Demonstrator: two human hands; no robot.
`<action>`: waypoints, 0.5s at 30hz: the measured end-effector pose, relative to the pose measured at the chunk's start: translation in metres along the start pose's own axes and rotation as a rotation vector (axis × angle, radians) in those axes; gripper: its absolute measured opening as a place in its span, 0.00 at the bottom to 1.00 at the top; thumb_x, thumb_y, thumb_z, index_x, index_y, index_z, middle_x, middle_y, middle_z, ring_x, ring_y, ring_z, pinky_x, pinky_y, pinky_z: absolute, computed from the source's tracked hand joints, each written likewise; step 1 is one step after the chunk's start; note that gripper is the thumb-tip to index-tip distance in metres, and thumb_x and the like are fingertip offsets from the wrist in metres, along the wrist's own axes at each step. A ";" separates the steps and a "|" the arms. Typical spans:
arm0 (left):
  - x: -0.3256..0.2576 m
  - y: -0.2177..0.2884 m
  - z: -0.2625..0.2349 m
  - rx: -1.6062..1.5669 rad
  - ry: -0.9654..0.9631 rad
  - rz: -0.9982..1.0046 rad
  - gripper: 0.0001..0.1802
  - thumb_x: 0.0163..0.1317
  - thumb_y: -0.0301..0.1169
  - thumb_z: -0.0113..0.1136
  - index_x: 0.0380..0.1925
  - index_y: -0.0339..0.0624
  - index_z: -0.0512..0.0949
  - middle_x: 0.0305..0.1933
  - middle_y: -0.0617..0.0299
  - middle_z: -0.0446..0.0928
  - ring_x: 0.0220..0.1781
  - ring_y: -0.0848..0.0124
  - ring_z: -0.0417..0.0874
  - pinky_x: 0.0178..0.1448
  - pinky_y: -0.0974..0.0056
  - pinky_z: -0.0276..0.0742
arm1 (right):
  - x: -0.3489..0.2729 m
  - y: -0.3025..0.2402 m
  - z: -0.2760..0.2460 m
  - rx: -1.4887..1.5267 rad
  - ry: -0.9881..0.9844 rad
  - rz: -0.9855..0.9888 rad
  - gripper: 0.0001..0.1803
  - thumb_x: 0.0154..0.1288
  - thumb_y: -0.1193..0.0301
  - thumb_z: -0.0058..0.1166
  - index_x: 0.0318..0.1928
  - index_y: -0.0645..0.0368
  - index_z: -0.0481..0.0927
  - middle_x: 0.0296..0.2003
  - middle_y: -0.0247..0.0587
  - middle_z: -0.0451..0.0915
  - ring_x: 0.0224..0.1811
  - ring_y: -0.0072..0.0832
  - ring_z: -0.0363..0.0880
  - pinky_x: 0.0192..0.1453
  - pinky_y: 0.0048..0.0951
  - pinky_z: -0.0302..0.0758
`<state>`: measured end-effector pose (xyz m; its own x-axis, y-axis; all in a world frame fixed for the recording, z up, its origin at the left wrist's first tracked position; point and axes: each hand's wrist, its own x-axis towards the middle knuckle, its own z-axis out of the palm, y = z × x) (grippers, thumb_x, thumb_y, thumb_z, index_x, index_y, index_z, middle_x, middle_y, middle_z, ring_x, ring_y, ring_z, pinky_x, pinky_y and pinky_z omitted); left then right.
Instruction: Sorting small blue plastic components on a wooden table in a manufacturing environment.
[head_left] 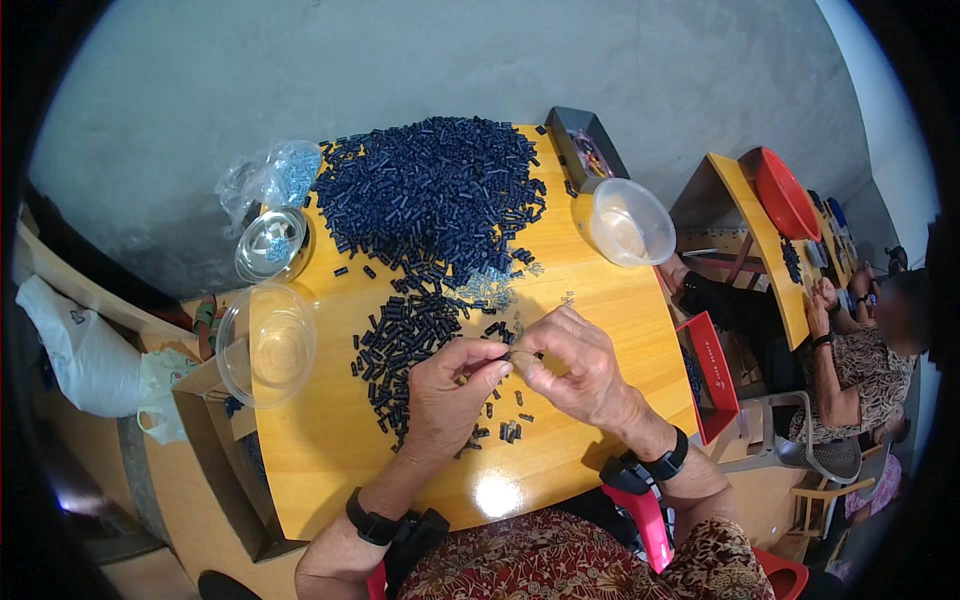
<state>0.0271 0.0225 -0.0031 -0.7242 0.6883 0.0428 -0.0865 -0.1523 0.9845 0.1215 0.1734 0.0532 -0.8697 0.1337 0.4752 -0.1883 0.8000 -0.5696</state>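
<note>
Above the near middle of the yellow table, my left hand (pixel 450 392) pinches a small black plastic piece (pixel 508 355) between thumb and forefinger. Fingertips of my right hand (pixel 578 368) are closed and meet the piece's other end; whatever they grip is too small to make out. Under and beside my left hand lies a smaller heap of black pieces (pixel 400 340), with several loose ones near the wrists. Beyond it spreads a large pile of similar dark pieces (pixel 430 185). Small silvery parts (pixel 488 285) lie scattered just past my hands.
Clear plastic tubs stand at the left edge (pixel 268 345) and right (pixel 632 222) of the table (pixel 620 310). A metal bowl (pixel 271 246) and bag of silvery parts (pixel 297 172) sit far left, a grey tray (pixel 587 148) far right. A red crate (pixel 708 375) and seated person (pixel 850 380) are at right.
</note>
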 end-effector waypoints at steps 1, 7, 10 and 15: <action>0.000 -0.001 0.000 0.000 -0.001 0.000 0.09 0.58 0.20 0.67 0.40 0.36 0.83 0.38 0.64 0.83 0.39 0.79 0.83 0.46 0.73 0.78 | 0.000 0.000 0.000 -0.001 0.000 0.000 0.07 0.54 0.79 0.62 0.33 0.61 0.77 0.30 0.41 0.77 0.35 0.39 0.77 0.42 0.36 0.75; 0.000 0.002 -0.001 0.015 -0.001 -0.020 0.09 0.58 0.19 0.67 0.40 0.35 0.83 0.38 0.64 0.84 0.38 0.80 0.82 0.46 0.73 0.79 | 0.004 -0.006 -0.002 -0.108 -0.016 -0.090 0.09 0.55 0.78 0.63 0.37 0.62 0.80 0.31 0.41 0.77 0.36 0.39 0.77 0.43 0.37 0.74; 0.001 0.008 -0.002 -0.003 0.007 -0.037 0.09 0.59 0.17 0.66 0.40 0.33 0.82 0.40 0.64 0.82 0.41 0.79 0.82 0.49 0.73 0.79 | 0.004 -0.004 -0.001 -0.069 -0.040 -0.043 0.10 0.55 0.78 0.64 0.39 0.62 0.80 0.32 0.42 0.78 0.36 0.40 0.77 0.43 0.37 0.74; 0.002 0.009 -0.001 -0.115 -0.003 -0.107 0.08 0.59 0.18 0.66 0.39 0.34 0.82 0.38 0.64 0.83 0.40 0.80 0.82 0.48 0.74 0.79 | -0.004 -0.008 0.001 -0.042 0.062 0.009 0.11 0.55 0.80 0.62 0.40 0.63 0.81 0.33 0.43 0.79 0.37 0.40 0.78 0.43 0.38 0.75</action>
<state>0.0241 0.0220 0.0059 -0.7045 0.7071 -0.0604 -0.2407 -0.1580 0.9576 0.1259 0.1662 0.0554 -0.8409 0.1756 0.5119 -0.1606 0.8224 -0.5458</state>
